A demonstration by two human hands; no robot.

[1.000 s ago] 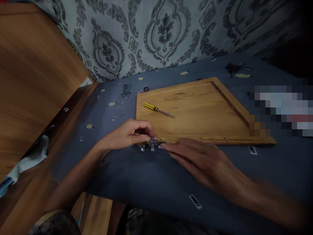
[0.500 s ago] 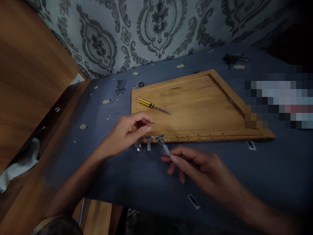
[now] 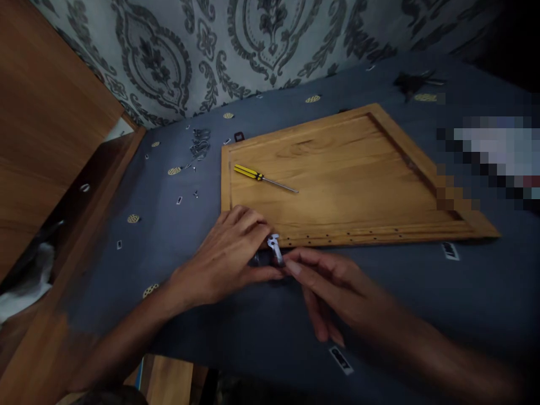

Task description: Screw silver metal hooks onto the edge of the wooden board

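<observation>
A small silvery metal hook (image 3: 275, 250) with a flat, holed top stands against the front edge of a wooden panel (image 3: 337, 163). My right hand (image 3: 333, 287) pinches its lower end between thumb and forefinger, the other fingers hanging loosely below. My left hand (image 3: 230, 253) lies over the panel's near left corner. Its forefinger meets the hook's top and its thumb reaches the lower end, so the hook sits between them. Whatever lies under the left palm is hidden. Small dark holes run along the panel's front strip.
A yellow and black screwdriver (image 3: 265, 179) rests on the panel. Beyond its left side are a heap of metal hooks (image 3: 199, 143) and a few small screws (image 3: 196, 194). A dark tool-like object (image 3: 415, 84) lies at the back right. A wooden cabinet (image 3: 50, 140) stands at the left.
My left hand has come forward and down over the panel's corner, covering the two hooks at its edge. The hook in my right hand has swung more upright against the edge.
</observation>
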